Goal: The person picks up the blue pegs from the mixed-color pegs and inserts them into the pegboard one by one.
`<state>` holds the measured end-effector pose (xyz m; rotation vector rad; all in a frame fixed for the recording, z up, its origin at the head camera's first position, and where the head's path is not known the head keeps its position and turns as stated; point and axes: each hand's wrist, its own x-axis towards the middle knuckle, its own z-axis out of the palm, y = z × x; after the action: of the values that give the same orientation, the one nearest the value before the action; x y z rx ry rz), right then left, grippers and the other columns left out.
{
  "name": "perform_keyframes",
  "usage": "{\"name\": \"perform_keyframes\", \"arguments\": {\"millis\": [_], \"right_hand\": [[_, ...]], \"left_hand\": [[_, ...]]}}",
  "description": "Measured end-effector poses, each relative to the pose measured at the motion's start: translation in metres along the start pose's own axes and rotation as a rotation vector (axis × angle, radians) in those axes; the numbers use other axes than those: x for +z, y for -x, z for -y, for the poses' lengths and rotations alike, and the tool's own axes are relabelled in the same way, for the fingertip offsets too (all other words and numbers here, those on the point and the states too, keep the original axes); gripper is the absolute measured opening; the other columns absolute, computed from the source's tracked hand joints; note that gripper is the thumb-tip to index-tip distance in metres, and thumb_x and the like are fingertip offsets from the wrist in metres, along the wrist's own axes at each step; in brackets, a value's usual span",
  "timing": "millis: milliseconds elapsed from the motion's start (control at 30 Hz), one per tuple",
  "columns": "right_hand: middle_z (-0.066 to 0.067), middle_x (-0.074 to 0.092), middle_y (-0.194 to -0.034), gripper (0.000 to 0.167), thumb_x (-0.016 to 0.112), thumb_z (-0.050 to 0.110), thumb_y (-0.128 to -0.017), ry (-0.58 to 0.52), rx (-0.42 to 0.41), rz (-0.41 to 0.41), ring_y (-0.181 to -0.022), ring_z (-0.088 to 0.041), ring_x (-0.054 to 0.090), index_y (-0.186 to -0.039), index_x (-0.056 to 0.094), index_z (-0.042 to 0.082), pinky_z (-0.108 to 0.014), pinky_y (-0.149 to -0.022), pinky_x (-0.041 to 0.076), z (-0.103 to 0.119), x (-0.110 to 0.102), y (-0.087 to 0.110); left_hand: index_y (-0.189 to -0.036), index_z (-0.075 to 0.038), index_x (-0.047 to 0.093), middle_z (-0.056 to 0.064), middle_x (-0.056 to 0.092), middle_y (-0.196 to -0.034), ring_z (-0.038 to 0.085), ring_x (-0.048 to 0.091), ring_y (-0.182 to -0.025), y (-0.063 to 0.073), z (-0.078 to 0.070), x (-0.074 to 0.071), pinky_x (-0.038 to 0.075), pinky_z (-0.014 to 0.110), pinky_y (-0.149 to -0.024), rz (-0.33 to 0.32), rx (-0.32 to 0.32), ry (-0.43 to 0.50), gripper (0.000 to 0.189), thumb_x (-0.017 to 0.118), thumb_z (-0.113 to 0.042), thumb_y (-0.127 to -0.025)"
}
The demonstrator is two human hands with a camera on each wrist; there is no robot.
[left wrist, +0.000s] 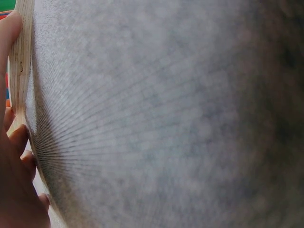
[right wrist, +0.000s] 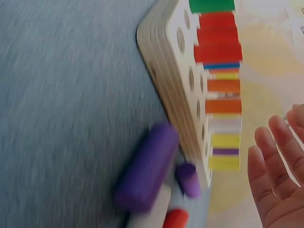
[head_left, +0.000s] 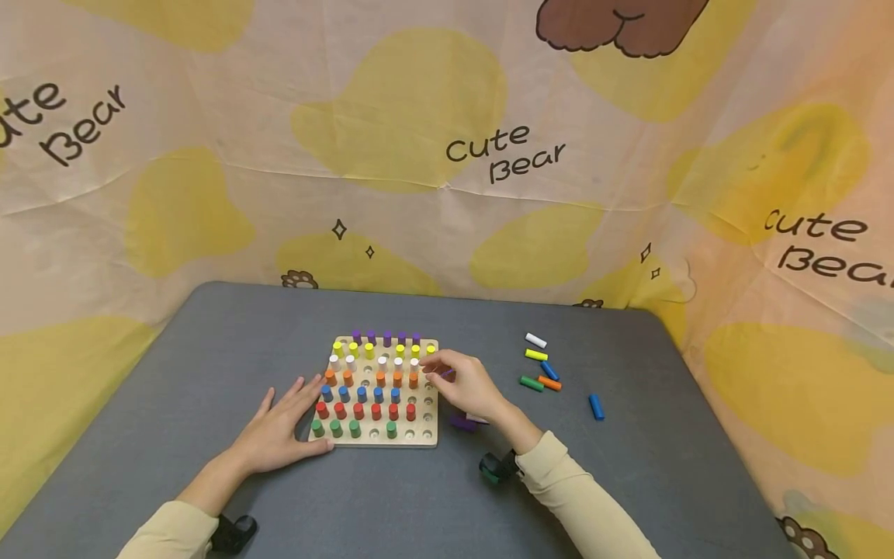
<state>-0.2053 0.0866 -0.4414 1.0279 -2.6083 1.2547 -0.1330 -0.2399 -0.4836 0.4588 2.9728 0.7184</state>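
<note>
A wooden pegboard [head_left: 422, 441] holds rows of green, red, blue, orange, white, yellow and purple pegs, with some bare holes. My left hand [head_left: 275, 435] lies with fingers spread along the board's left edge, thumb at its near-left corner. In the left wrist view, its fingers touch the board's side [left wrist: 21, 61]. My right hand [head_left: 469, 384] is bent over the board's right edge, fingertips beside the white peg [head_left: 414, 364] at that row's end. I cannot tell whether thumb and forefinger pinch a peg. Under this hand, a purple peg [right wrist: 149, 166] lies beside the board.
Loose white [head_left: 536, 340], yellow [head_left: 536, 355], green [head_left: 531, 383] and orange [head_left: 549, 383] pegs lie right of the board, with two blue ones. A second purple peg [right wrist: 188, 179] and a red peg [right wrist: 175, 218] lie near the board. A printed cloth [head_left: 391, 116] hangs behind the grey table [head_left: 230, 334].
</note>
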Motion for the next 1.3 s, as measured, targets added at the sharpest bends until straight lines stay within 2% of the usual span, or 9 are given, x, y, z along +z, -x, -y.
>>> {"name": "perform_keyframes", "arguments": {"millis": [233, 400, 633, 833, 1100, 1300], "right_hand": [[-0.002, 0.068, -0.098, 0.02, 0.063, 0.011, -0.087, 0.014, 0.069, -0.082, -0.084, -0.011, 0.063, -0.107, 0.065, 0.009, -0.028, -0.07, 0.053, -0.017, -0.025, 0.008], [-0.001, 0.067, -0.097, 0.022, 0.063, 0.013, -0.087, 0.026, 0.104, -0.127, -0.087, -0.011, 0.062, -0.108, 0.064, 0.008, -0.028, -0.07, 0.053, -0.034, -0.047, 0.016], [0.001, 0.066, -0.095, 0.024, 0.065, 0.014, -0.086, 0.112, 0.137, -0.176, -0.086, -0.012, 0.062, -0.109, 0.063, 0.009, -0.029, -0.069, 0.053, -0.058, -0.076, 0.031], [-0.001, 0.066, -0.095, 0.024, 0.065, 0.013, -0.085, 0.158, 0.185, -0.201, -0.085, -0.014, 0.062, -0.109, 0.063, 0.008, -0.034, -0.069, 0.054, -0.074, -0.095, 0.041], [-0.007, 0.063, -0.095, 0.027, 0.064, 0.012, -0.087, 0.222, 0.261, -0.173, -0.084, -0.022, 0.061, -0.112, 0.061, 0.003, -0.041, -0.075, 0.052, -0.091, -0.115, 0.054], [-0.008, 0.062, -0.091, 0.026, 0.065, 0.014, -0.086, 0.273, 0.327, -0.143, -0.079, -0.021, 0.06, -0.109, 0.061, 0.002, -0.037, -0.07, 0.05, -0.102, -0.123, 0.064]], "left_hand": [[-0.147, -0.018, 0.025, 0.006, 0.025, -0.152, 0.034, 0.018, -0.139, -0.001, 0.002, 0.002, 0.002, 0.063, -0.106, 0.013, -0.008, -0.003, 0.103, 0.063, -0.07, -0.067], [-0.147, -0.018, 0.025, 0.005, 0.025, -0.152, 0.033, 0.018, -0.14, -0.002, 0.004, 0.002, 0.002, 0.063, -0.106, 0.018, -0.011, -0.006, 0.104, 0.063, -0.071, -0.067], [-0.147, -0.018, 0.025, 0.006, 0.026, -0.151, 0.034, 0.018, -0.139, -0.001, 0.003, 0.001, 0.001, 0.063, -0.106, 0.008, -0.003, -0.001, 0.103, 0.063, -0.07, -0.067], [-0.147, -0.017, 0.026, 0.006, 0.026, -0.151, 0.034, 0.019, -0.139, -0.001, 0.002, 0.001, 0.002, 0.063, -0.106, 0.003, -0.004, -0.001, 0.103, 0.064, -0.07, -0.067], [-0.147, -0.017, 0.026, 0.007, 0.026, -0.151, 0.034, 0.018, -0.139, 0.0, 0.0, -0.001, 0.003, 0.063, -0.106, 0.01, -0.006, 0.002, 0.102, 0.063, -0.069, -0.068], [-0.147, -0.017, 0.025, 0.008, 0.027, -0.151, 0.035, 0.019, -0.139, -0.001, 0.0, -0.001, 0.003, 0.064, -0.105, 0.011, -0.002, 0.001, 0.102, 0.063, -0.069, -0.068]]}}
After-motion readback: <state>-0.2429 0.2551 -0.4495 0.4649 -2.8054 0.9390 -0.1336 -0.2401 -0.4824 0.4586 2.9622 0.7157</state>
